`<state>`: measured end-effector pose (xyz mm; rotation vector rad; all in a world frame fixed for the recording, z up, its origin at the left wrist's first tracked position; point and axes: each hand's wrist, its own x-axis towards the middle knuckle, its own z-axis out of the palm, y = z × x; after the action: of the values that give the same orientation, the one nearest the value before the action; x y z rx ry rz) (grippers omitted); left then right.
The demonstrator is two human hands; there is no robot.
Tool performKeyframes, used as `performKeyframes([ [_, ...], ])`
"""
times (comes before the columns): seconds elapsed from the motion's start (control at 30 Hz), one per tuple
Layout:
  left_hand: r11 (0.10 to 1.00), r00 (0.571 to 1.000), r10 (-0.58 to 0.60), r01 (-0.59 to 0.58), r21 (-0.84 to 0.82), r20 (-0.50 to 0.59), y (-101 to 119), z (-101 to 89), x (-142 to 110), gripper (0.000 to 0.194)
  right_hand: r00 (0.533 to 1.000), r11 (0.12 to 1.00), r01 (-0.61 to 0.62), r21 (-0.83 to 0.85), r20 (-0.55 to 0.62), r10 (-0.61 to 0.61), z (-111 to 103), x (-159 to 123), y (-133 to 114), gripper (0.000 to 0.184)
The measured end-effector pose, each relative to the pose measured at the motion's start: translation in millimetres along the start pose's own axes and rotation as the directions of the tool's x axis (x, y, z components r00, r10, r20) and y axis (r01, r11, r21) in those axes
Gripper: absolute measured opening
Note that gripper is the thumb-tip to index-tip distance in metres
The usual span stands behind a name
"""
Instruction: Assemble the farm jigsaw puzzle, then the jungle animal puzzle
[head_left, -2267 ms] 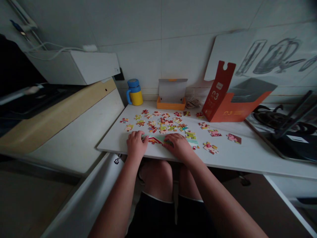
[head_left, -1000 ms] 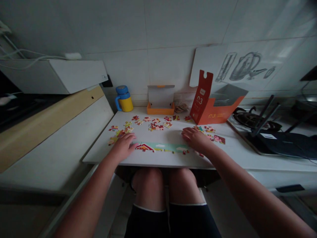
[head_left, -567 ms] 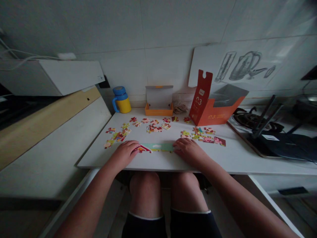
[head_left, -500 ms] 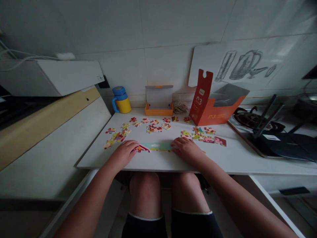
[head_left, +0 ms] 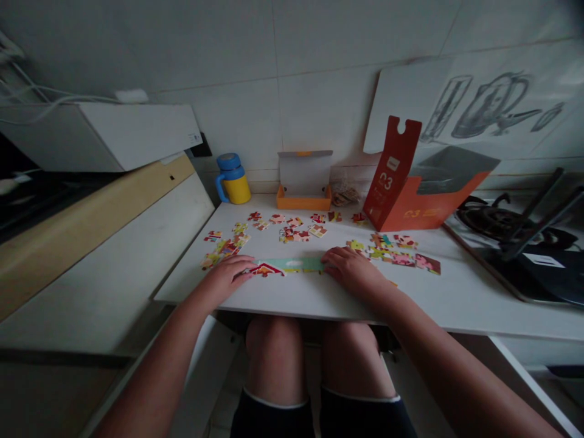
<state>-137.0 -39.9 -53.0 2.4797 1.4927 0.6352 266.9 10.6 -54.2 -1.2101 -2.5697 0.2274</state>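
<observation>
A strip of joined jigsaw puzzle pieces, pale green-blue with a red roof at its left, lies flat on the white table near its front edge. My left hand grips the strip's left end, its thumb low by the red-roof piece and its fingers along the top. At the other end, my right hand has its bent fingers closed over the strip, hiding that end. Loose and joined puzzle pieces lie beyond the hands: a left cluster, a middle group and a right cluster.
Along the wall stand a blue and yellow mug, an open orange box, a clear bag and a large orange-red box. A black router-like device sits at the right. My knees are below the table edge.
The camera view has turned slightly left, so everything appears shifted right. My left thumb is farther from the fingers, showing more of the red-roof piece. The strip stays between both hands.
</observation>
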Motion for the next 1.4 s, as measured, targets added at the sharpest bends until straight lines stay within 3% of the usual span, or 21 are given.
performKeyframes([
  [0.33,0.996,0.999,-0.033,0.031,0.088,0.026,4.5,-5.3,-1.5,0.033,1.0,1.0,-0.006,0.007,-0.015,0.006,6.1,-1.6,2.2,0.027],
  [0.83,0.988,0.998,-0.057,0.054,0.144,0.016,5.9,7.8,11.2,0.04,0.999,0.999,-0.033,-0.004,-0.026,0.033,8.6,1.2,6.7,0.027],
  [1.03,0.98,0.996,-0.08,0.071,0.185,0.043,2.6,10.0,34.3,0.046,0.995,0.992,-0.095,-0.08,0.012,0.096,0.7,16.0,9.3,0.028],
  [1.17,0.976,0.999,-0.028,0.017,0.219,0.047,12.5,5.6,57.4,0.032,0.992,0.985,-0.112,-0.13,0.051,0.12,-11.6,31.8,9.2,0.023],
  [1.27,0.969,1.0,0.01,-0.013,0.245,0.015,26.2,10.1,89.6,0.022,0.987,0.978,-0.14,-0.156,0.057,0.15,-18.5,55.7,10.9,0.029],
  [1.4,0.984,0.996,0.08,-0.086,0.155,0.043,33.9,28.8,139.7,0.029,0.985,0.975,-0.13,-0.179,0.093,0.148,-19.0,94.8,15.2,0.042],
])
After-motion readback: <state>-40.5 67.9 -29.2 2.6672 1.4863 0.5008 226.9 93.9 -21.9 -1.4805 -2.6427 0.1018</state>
